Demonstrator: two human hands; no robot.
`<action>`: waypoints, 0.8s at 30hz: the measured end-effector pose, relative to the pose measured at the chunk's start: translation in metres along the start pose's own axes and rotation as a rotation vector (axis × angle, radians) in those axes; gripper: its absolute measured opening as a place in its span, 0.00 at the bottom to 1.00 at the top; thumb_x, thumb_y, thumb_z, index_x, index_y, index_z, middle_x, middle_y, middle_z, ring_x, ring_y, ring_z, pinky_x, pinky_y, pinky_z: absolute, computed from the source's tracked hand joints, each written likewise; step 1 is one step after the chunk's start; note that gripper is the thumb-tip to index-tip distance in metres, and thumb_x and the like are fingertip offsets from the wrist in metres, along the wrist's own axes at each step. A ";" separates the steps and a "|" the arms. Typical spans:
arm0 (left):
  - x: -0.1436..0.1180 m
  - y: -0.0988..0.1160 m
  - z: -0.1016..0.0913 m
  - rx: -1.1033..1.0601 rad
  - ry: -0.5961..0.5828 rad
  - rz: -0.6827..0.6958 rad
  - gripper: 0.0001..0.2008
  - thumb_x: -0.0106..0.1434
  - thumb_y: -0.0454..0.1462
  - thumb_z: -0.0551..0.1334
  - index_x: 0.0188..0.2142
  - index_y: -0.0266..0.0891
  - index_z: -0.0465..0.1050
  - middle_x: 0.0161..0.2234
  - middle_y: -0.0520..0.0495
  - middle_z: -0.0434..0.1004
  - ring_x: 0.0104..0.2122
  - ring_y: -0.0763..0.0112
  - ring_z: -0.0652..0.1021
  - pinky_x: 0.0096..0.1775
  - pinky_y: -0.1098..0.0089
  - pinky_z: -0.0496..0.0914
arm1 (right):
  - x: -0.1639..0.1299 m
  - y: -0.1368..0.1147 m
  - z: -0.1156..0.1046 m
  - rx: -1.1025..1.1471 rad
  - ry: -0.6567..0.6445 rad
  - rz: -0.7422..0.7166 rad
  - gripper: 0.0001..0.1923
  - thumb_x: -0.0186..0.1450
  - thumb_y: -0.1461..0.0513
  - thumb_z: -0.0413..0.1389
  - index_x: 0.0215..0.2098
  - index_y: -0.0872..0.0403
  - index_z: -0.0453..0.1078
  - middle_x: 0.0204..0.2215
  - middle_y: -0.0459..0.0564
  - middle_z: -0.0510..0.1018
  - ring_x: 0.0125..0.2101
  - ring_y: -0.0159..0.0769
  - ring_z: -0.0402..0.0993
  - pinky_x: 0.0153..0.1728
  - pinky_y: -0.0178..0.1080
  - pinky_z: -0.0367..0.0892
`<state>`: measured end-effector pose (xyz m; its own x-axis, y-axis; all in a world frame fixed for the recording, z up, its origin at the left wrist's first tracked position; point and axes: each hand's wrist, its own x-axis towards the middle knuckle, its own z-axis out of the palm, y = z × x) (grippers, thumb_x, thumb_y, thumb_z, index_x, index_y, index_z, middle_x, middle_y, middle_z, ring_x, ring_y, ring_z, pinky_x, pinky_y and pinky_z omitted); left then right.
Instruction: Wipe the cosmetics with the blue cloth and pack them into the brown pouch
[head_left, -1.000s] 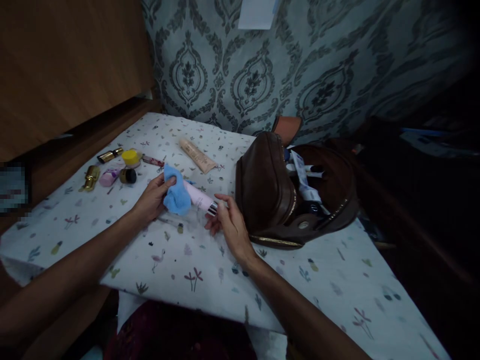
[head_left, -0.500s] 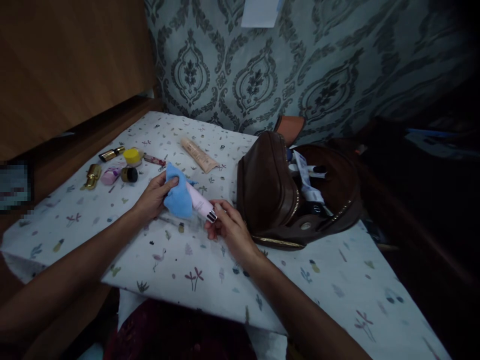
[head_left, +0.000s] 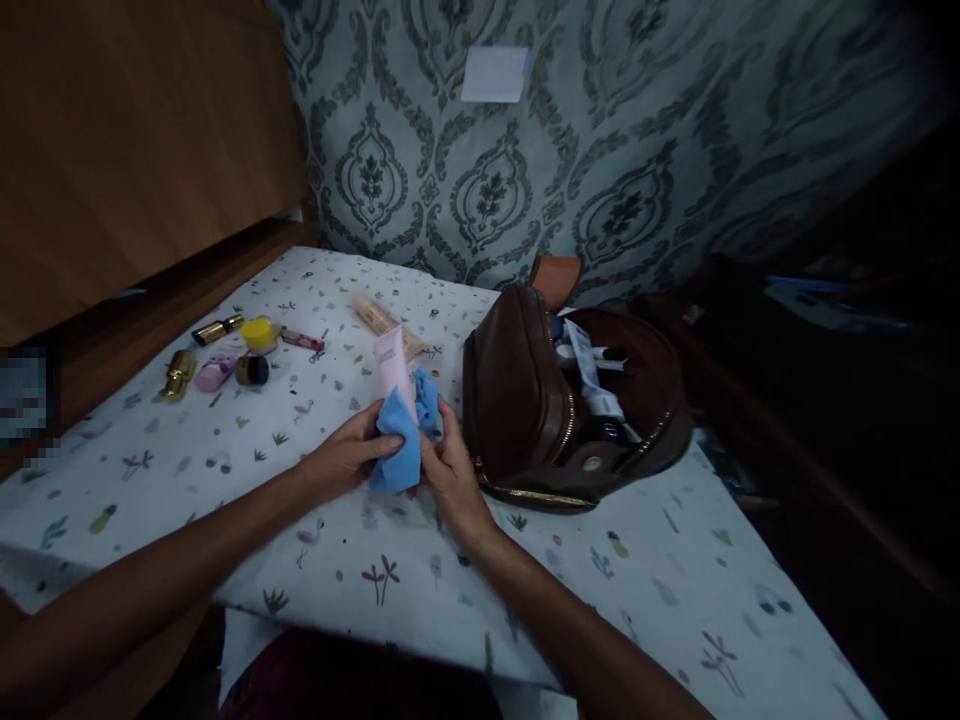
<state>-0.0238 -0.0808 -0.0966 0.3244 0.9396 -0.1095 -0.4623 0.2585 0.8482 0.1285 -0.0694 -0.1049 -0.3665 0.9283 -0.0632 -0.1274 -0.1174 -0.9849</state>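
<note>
A pale pink cosmetic tube [head_left: 391, 366] stands tilted up above the table, its lower end wrapped in a blue cloth [head_left: 401, 447]. My left hand [head_left: 346, 460] presses the cloth against the tube from the left. My right hand [head_left: 448, 468] grips the tube's lower end and the cloth from the right. Both hands meet just left of an open brown leather bag [head_left: 540, 400].
A floral white tablecloth [head_left: 225, 450] covers the table. Several small cosmetics lie at the left: a gold bottle [head_left: 175, 374], a yellow-lidded jar [head_left: 259, 334], a pink item [head_left: 214, 372]. A beige tube [head_left: 379, 318] lies behind. A wooden panel stands at the left, patterned wallpaper behind.
The pink tube has swung from lying flat to tilted up. Both hands have come together around it with the cloth, nearer the bag. The camera has shifted slightly.
</note>
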 end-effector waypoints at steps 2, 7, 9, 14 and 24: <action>-0.002 0.005 -0.001 0.012 0.020 0.014 0.28 0.53 0.39 0.73 0.52 0.44 0.70 0.43 0.44 0.78 0.33 0.63 0.81 0.33 0.65 0.78 | -0.001 -0.003 -0.003 -0.097 -0.021 -0.001 0.40 0.65 0.45 0.56 0.67 0.49 0.46 0.16 0.35 0.67 0.12 0.32 0.64 0.14 0.33 0.59; -0.009 0.022 -0.010 0.158 -0.006 0.109 0.27 0.54 0.40 0.73 0.54 0.44 0.72 0.43 0.44 0.79 0.40 0.63 0.80 0.40 0.69 0.75 | -0.005 -0.022 -0.007 -0.276 0.030 -0.112 0.28 0.65 0.46 0.55 0.56 0.53 0.63 0.14 0.36 0.64 0.16 0.31 0.61 0.17 0.33 0.55; -0.013 0.024 -0.016 0.248 -0.040 0.127 0.25 0.55 0.41 0.72 0.53 0.44 0.74 0.43 0.44 0.79 0.41 0.62 0.79 0.41 0.71 0.74 | -0.006 -0.031 -0.007 -0.267 0.079 -0.203 0.25 0.65 0.47 0.56 0.53 0.53 0.64 0.16 0.36 0.62 0.18 0.29 0.60 0.20 0.33 0.55; -0.021 0.024 -0.029 0.440 0.058 0.049 0.27 0.52 0.52 0.71 0.47 0.41 0.79 0.39 0.42 0.81 0.39 0.57 0.79 0.39 0.68 0.75 | -0.010 -0.045 -0.002 -0.041 0.118 -0.262 0.20 0.63 0.49 0.59 0.45 0.54 0.68 0.22 0.40 0.67 0.20 0.28 0.60 0.21 0.33 0.58; -0.018 0.047 0.014 0.512 0.483 0.076 0.30 0.56 0.61 0.58 0.42 0.38 0.74 0.33 0.47 0.78 0.28 0.63 0.77 0.26 0.68 0.74 | -0.026 -0.054 0.007 0.252 0.037 -0.166 0.24 0.55 0.53 0.67 0.46 0.53 0.70 0.28 0.44 0.77 0.26 0.32 0.74 0.23 0.33 0.67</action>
<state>-0.0393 -0.0886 -0.0475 -0.1503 0.9760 -0.1574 0.0158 0.1616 0.9867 0.1383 -0.0895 -0.0493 -0.2883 0.9538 0.0847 -0.4094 -0.0428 -0.9113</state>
